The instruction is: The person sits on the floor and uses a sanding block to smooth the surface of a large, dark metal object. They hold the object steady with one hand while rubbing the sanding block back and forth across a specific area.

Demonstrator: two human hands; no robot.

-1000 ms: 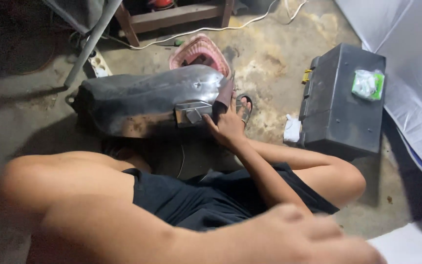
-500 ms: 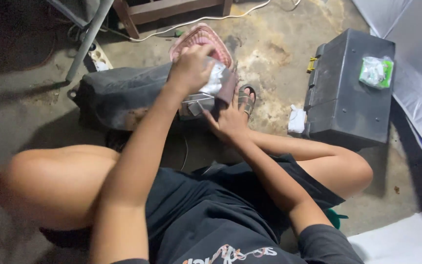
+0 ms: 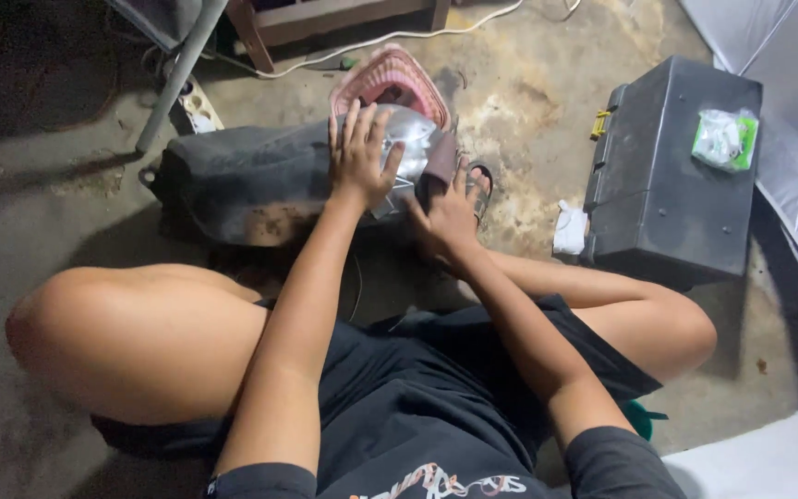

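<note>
Both hands work on one dark, dusty motorcycle seat (image 3: pixel 242 180) lying on the concrete floor (image 3: pixel 528 111); the left hand (image 3: pixel 359 155) lies open, fingers spread, flat on a clear plastic sheet (image 3: pixel 410 148) at the seat's end; the right hand (image 3: pixel 447 214), at its four o'clock, seems to pinch the sheet's lower edge, though I cannot tell surely. A grey toolbox (image 3: pixel 671 171) stands at three o'clock. The step looks like smoothing the cover; next calls for firm, even tension.

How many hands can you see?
2. The left hand lies flat on the dark panel; the right hand holds its end, beside the grey toolbox.
</note>
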